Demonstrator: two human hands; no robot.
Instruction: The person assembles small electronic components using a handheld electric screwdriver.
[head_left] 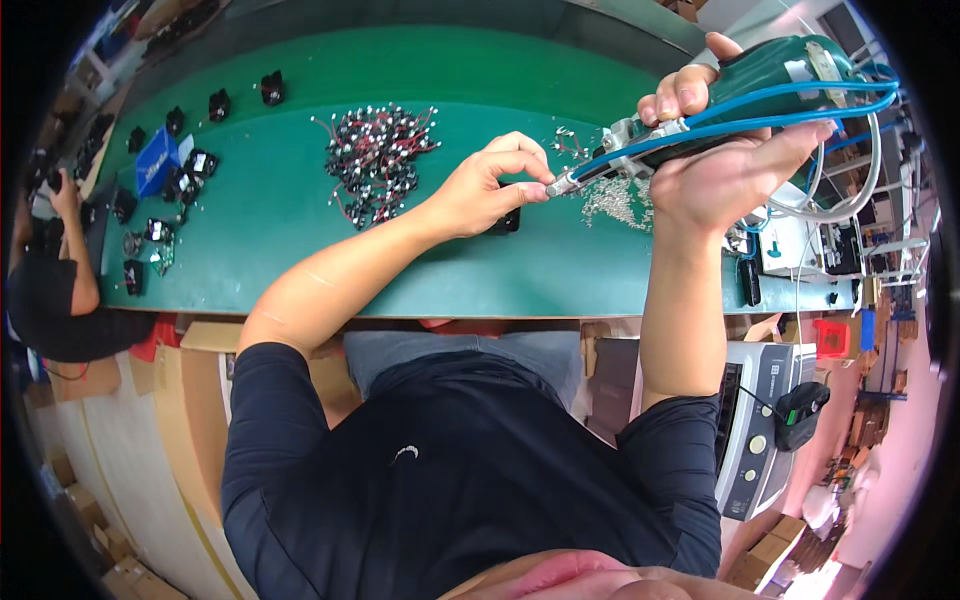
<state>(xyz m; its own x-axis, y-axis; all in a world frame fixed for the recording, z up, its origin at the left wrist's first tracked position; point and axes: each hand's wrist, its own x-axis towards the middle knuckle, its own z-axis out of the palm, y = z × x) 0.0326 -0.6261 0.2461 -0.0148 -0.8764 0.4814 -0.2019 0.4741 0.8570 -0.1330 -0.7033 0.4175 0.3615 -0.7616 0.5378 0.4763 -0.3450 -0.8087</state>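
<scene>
Dark shirt at the front edge, a green tool held over the right half of the worktop

Beyond the left end, a seated co-worker has an arm raised. Just inside that end stand a blue box and several black parts, with more strung toward the far edge. Left of the middle, midway between far and front edges, lies a loose pile of black parts with red wires.

Right of the pile is the left hand, thumb and forefinger pinched together at the metal nose of the tool; anything between them is too small to tell. A black piece shows below this hand.

Beneath the nose, small silvery pieces are heaped on the worktop. The right hand has its fingers clamped round the dark green tool, which is raised above the worktop, nose pointing left. Blue hoses run along it. Near the right end stands a white unit, with a black block beside it at the front edge.
</scene>
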